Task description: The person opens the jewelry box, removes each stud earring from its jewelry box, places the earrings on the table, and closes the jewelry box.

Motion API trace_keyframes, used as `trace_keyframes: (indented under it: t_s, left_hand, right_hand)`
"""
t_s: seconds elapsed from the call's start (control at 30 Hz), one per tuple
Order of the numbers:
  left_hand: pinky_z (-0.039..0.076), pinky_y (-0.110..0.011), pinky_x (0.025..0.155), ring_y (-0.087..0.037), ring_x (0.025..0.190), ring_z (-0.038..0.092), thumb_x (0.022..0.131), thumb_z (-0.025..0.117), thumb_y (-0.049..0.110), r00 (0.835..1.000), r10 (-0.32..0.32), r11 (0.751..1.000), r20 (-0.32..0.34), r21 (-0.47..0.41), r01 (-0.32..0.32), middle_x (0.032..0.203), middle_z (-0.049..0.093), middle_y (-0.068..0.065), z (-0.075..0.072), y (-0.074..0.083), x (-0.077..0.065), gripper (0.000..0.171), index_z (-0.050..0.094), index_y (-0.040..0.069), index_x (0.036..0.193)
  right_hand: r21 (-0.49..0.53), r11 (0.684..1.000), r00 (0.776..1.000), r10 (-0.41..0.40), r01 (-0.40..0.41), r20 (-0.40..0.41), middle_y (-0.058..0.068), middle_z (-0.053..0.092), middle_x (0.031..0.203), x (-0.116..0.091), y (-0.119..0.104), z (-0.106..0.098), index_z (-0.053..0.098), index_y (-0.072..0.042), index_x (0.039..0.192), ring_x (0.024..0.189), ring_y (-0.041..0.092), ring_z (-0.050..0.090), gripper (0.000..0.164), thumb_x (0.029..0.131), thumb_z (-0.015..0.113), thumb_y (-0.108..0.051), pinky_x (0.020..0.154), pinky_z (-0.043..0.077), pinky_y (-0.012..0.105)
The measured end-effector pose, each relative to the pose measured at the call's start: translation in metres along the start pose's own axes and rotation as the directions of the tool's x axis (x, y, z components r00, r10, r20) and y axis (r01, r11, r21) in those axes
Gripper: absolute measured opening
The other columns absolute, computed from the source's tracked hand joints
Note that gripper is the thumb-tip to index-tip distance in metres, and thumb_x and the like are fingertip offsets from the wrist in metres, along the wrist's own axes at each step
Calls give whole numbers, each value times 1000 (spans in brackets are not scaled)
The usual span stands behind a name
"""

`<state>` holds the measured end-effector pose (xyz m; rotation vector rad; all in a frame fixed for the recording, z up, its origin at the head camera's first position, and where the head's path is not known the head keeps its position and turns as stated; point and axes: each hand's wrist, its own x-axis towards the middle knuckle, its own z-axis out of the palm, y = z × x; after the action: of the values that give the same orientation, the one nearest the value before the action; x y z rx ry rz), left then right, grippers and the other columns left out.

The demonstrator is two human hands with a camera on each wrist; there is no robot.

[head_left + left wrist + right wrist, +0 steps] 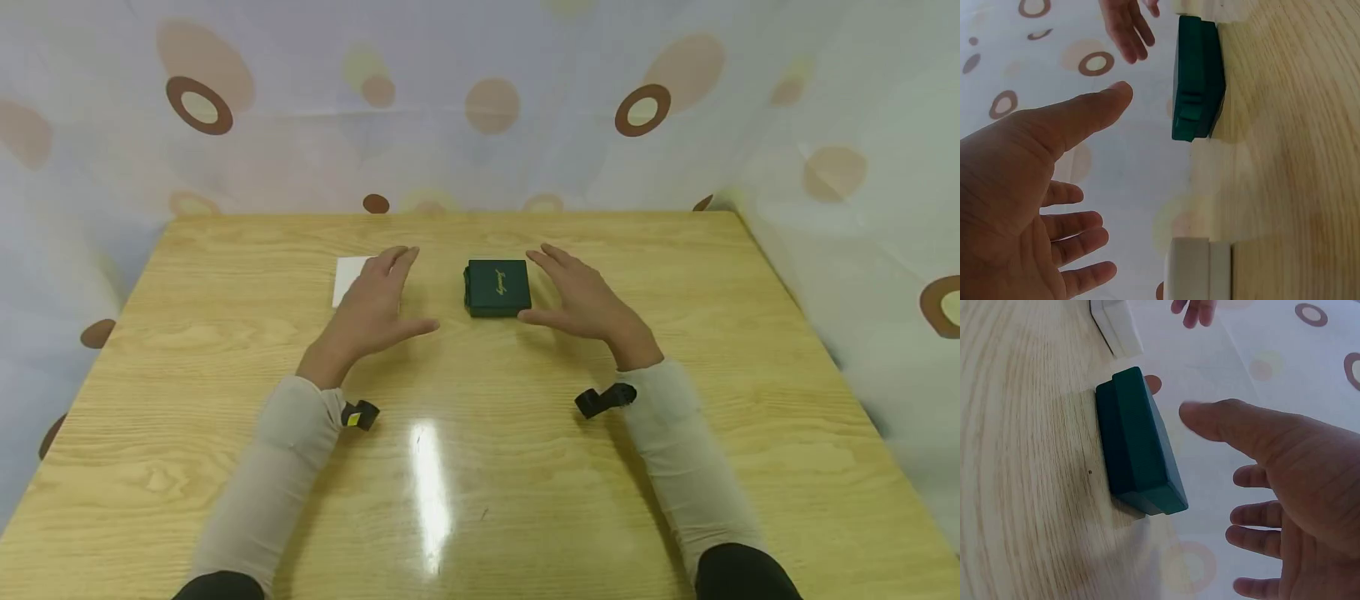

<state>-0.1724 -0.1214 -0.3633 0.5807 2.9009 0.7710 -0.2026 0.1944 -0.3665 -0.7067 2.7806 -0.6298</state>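
Note:
A dark green jewelry box (498, 287) with gold lettering on its lid lies closed on the table, between the two hands. Above and left of it in the head view is a white box (349, 277), partly hidden by my left hand (369, 307). That hand hovers over the table with fingers extended and thumb spread, holding nothing. My right hand (583, 298) hangs just right of the green box, its fingers loosely extended and its thumb near the box's front corner. The right wrist view shows a gap between the thumb and the green box (1138, 437).
The wooden table (517, 483) bears a bright light reflection near its front. A patterned cloth (450, 150) with brown and yellow spots hangs behind the table and along its sides. Small black cameras (362, 415) are strapped to both wrists over pale sleeves.

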Motion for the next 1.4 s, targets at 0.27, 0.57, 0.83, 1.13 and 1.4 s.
trace_keyframes:
  t_s: [0.27,0.57,0.83,1.13,1.4]
  left_hand:
    - [36,-55,115,-39,147,31,84,79,37,997,4,993,71,-120,5,161,28,-17,26,10,33,96,25,7,157]
    - [36,-50,117,-38,142,40,81,83,30,992,-28,978,126,-203,53,161,28,-17,45,14,54,99,24,4,157]
    - [30,-45,122,-33,148,35,81,83,26,987,-33,966,159,-249,73,163,26,-14,56,12,61,102,20,5,158]
    - [31,-45,121,-33,144,39,82,82,24,987,-12,962,161,-269,55,163,27,-16,58,9,64,100,20,3,158]
    - [37,-46,117,-32,133,49,80,83,21,992,-23,953,126,-298,60,157,37,-15,59,9,52,96,26,4,156]
  right_hand:
    - [121,993,998,-3,-5,65,19,11,167,17,9,12,19,-9,160,154,41,11,90,90,72,-29,119,22,64]
    - [164,986,997,-33,21,67,22,12,166,24,13,18,19,-5,158,154,41,13,90,89,73,-24,121,20,61]
    - [191,981,996,-52,39,66,22,15,165,26,17,23,19,-3,158,154,39,15,89,89,73,-21,122,20,59]
    - [197,980,994,-30,9,102,22,11,166,29,13,23,19,-2,158,153,41,18,84,93,68,-21,121,25,58]
    - [181,983,992,-34,11,123,23,17,164,25,4,23,22,1,157,147,42,31,85,91,71,-19,117,35,54]
